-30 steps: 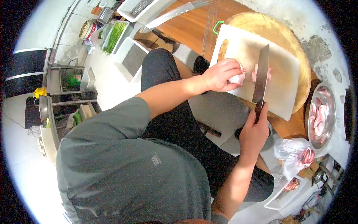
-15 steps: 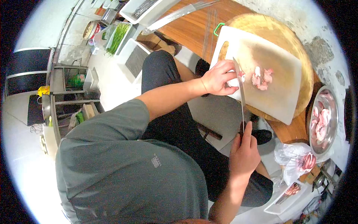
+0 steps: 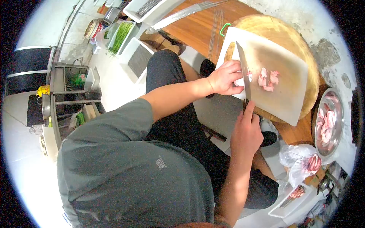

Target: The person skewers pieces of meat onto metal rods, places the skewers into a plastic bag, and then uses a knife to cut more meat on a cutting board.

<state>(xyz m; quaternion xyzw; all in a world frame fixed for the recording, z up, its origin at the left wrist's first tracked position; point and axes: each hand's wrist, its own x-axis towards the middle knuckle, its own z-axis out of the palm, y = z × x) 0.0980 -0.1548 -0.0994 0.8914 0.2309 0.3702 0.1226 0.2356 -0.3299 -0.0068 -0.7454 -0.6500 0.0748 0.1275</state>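
My left hand point(image 3: 227, 77) is closed on a pale piece of meat point(image 3: 238, 82) at the near edge of a white cutting board point(image 3: 289, 99); the fingers hide most of the piece. My right hand point(image 3: 247, 131) grips a long knife point(image 3: 242, 62) by its dark handle. Its blade stands beside my left fingertips, at the held meat, tip toward the top of the view. Several cut pink meat pieces point(image 3: 268, 79) lie on the board past the blade. Beneath the board is a round wooden block point(image 3: 302, 41).
A metal bowl point(image 3: 340, 133) with larger meat pieces stands at the right on the wooden table point(image 3: 189, 28). Close by are a plastic bag point(image 3: 292, 156) and a white tray point(image 3: 276, 211). Green vegetables point(image 3: 121, 37) and white bins point(image 3: 129, 49) are at the upper left.
The knife and my right hand have shifted up the view, bringing the handle nearer the board's edge. My left hand still holds the meat in nearly the same place.
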